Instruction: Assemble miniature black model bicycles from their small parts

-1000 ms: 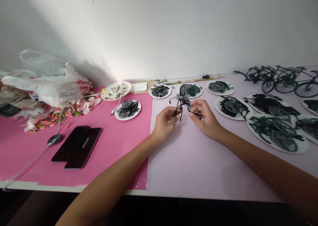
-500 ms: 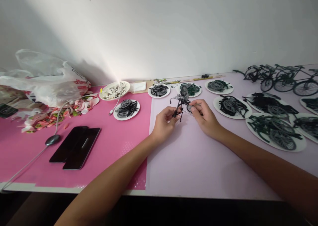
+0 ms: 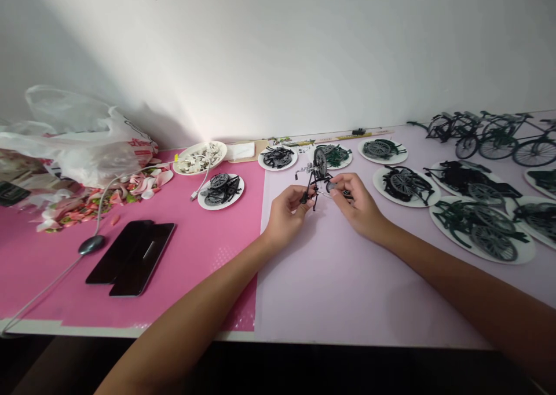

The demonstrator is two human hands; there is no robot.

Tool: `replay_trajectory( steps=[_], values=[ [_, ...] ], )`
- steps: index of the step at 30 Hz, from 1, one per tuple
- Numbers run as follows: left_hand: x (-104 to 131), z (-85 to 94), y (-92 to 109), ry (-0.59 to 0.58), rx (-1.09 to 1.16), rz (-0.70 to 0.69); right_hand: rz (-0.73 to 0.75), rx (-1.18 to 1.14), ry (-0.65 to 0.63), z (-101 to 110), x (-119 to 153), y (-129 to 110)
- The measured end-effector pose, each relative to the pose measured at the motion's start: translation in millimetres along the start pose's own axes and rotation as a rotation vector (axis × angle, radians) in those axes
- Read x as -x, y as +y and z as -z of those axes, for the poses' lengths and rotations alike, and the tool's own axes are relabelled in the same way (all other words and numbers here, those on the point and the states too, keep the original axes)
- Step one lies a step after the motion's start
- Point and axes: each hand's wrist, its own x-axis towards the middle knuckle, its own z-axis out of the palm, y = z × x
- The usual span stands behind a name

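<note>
Above the lilac half of the table, a partly assembled black and grey model bicycle [image 3: 313,178] is held between my hands. Its one clearly visible wheel [image 3: 320,162] points away from me, beside the silver handlebar. My left hand [image 3: 287,214] is closed, thumb and fingers pinching the black frame near the saddle. At the bicycle's right end, the thumb and fingers of my right hand [image 3: 359,207] pinch a dark, round part that looks like a wheel, mostly covered by the fingers. Whether this part is attached to the frame cannot be made out.
White plates of bicycle parts stand behind and right, including one plate [image 3: 383,160] at the back. Finished model bicycles [image 3: 538,152] stand far right. To the left are a plate of parts [image 3: 240,197], a bowl [image 3: 222,152], two phones [image 3: 145,262], a cable and a plastic bag [image 3: 82,146].
My right fingers have shifted slightly on the part at the bicycle's right end. The bicycle has turned a little, its upper wheel moving slightly left. My left hand keeps its pinch.
</note>
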Motion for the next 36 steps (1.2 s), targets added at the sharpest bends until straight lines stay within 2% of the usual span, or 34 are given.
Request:
replay_trajectory(
  steps=[19, 22, 26, 31, 36],
  values=[
    [1, -0.8, 1, -0.014, -0.017, 0.009, -0.029, -0.054, -0.057, 1, -1, 4],
    [1, -1.7, 1, 0.036, -0.047, -0.004, -0.03, -0.039, -0.052, 1, -1, 5],
    [-1, -1.4, -6, 0.133, -0.066, 0.003, -0.009, -0.013, 0.004, 3, -2, 2],
    [-7, 0.5, -14, 0.166, 0.038, 0.08, 0.011, 0.018, 0.118, 11, -8, -2],
    [-8, 1.1, -11, 0.158, 0.077, 0.134, 0.021, 0.048, 0.213, 17, -14, 4]
  ],
)
